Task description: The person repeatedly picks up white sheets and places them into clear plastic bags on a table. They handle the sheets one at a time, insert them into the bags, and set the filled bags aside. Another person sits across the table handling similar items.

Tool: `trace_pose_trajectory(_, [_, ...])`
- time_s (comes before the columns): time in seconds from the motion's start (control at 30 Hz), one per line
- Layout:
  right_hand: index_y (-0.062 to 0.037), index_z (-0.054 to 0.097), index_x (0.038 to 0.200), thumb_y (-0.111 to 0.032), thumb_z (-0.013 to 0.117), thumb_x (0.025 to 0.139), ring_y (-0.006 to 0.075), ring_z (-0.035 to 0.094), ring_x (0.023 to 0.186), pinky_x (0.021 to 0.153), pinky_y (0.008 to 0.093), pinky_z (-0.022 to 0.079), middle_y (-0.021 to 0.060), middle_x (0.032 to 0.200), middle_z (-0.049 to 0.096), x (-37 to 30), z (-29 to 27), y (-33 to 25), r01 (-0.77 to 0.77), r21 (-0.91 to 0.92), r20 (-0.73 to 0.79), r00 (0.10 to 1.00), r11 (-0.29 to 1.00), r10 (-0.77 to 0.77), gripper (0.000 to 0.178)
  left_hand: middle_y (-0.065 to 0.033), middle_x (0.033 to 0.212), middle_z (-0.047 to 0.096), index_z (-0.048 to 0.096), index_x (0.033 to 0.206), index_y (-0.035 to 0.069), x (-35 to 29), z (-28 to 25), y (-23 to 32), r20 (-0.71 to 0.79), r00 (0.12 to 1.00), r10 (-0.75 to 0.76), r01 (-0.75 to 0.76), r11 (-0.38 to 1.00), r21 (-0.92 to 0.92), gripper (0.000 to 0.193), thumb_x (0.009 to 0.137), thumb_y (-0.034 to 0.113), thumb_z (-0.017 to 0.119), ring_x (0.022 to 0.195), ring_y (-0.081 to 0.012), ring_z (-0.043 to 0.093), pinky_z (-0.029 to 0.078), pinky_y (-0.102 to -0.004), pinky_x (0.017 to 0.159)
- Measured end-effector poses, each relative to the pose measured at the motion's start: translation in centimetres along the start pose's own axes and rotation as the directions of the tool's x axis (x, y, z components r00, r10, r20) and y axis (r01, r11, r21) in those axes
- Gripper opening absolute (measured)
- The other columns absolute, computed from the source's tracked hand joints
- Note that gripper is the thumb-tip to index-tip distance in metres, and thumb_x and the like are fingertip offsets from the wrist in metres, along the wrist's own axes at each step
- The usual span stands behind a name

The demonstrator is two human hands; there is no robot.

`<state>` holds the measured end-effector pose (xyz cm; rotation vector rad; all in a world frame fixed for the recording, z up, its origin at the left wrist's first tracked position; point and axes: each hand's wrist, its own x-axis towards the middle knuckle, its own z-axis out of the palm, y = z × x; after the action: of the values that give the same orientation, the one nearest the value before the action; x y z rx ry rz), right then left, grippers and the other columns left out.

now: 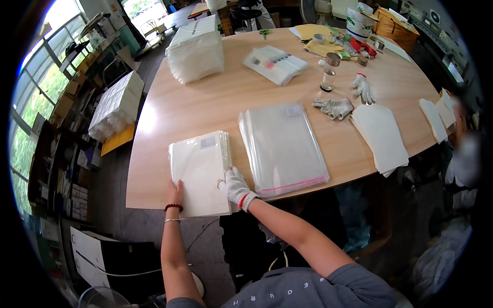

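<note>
A stack of white sheets in clear plastic sleeves, with a small label at its top, lies at the table's near left edge. My bare left hand holds its left side, a dark bead bracelet on the wrist. Against its lower right side, my right hand in a white knit glove grips the edge, thumb over the top sheet. The fingers under both edges are partly hidden. Just right of my gloved hand lies a thick pile of clear plastic bags with a pink strip along the near edge.
White card pieces and two loose gloves lie to the right. A glass bottle stands behind them. Farther back are a folded plastic pack, a tall wrapped stack and green scissors. Another person is at the right.
</note>
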<state>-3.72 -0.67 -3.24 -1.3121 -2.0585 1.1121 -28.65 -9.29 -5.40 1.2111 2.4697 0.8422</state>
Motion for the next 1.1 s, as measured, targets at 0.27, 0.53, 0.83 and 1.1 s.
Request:
trace_pose_trajectory(0.27, [0.0076, 0.038, 0.118, -0.03, 0.049, 0.083, 0.0385, 0.045, 0.105, 0.091, 0.0442, 0.038, 0.0226, 0.122, 0.038, 1.0, -0.6, -0.8, -0.026, -0.042, 0.076, 0.997, 0.999, 0.029, 0.052, -0.0296, 0.127, 0.041, 0.034, 0.128, -0.01, -0.4, 0.7, -0.3, -0.007, 0.998, -0.055, 0.055, 0.998, 0.002, 0.06, 0.09, 0.036, 0.043, 0.119, -0.0396, 0.04, 0.032, -0.0416, 0.099])
trace_pose_trajectory(0.53, [0.0006, 0.052, 0.111, -0.008, 0.045, 0.092, 0.0149, 0.06, 0.086, 0.079, 0.0259, 0.047, 0.0064, 0.093, 0.062, -8.8, -14.7, 8.7, 0.166, 0.952, -0.185, 0.981, 0.255, 0.055, 0.022, -0.0269, 0.139, 0.027, 0.026, 0.135, -0.003, 1.3, 1.2, -1.9, -0.067, 0.994, 0.091, -0.063, 0.94, 0.336, 0.067, 0.091, 0.044, 0.043, 0.13, -0.0352, 0.026, 0.021, -0.0415, 0.107])
trace_pose_trajectory(0.83, [-0.0091, 0.052, 0.079, -0.017, 0.05, 0.088, 0.0065, 0.04, 0.045, 0.039, 0.0205, 0.034, -0.0021, 0.061, 0.047, -19.0, -37.9, 24.9, 0.131, 0.897, -0.435, 0.417, 0.421, 0.798, 0.012, -0.0165, 0.124, 0.048, 0.038, 0.129, 0.0, -2.5, 0.1, 12.0, -0.095, 0.921, 0.379, -0.389, 0.91, -0.141, 0.047, 0.086, 0.009, 0.055, 0.112, -0.0287, 0.048, 0.039, -0.0358, 0.094])
trace_pose_trajectory(1.1, [-0.0091, 0.057, 0.089, -0.027, 0.053, 0.09, 0.0086, 0.047, 0.046, 0.039, 0.0193, 0.041, 0.0004, 0.071, 0.059, -19.2, -40.6, 27.4, 0.336, 0.941, -0.186, 0.432, 0.034, 0.883, 0.019, -0.0176, 0.118, 0.053, 0.049, 0.116, -0.002, -9.0, 9.0, 23.6, 0.347, 0.664, 0.662, -0.608, 0.749, -0.264, 0.04, 0.078, 0.004, 0.057, 0.103, -0.0329, 0.054, 0.045, -0.0367, 0.087])
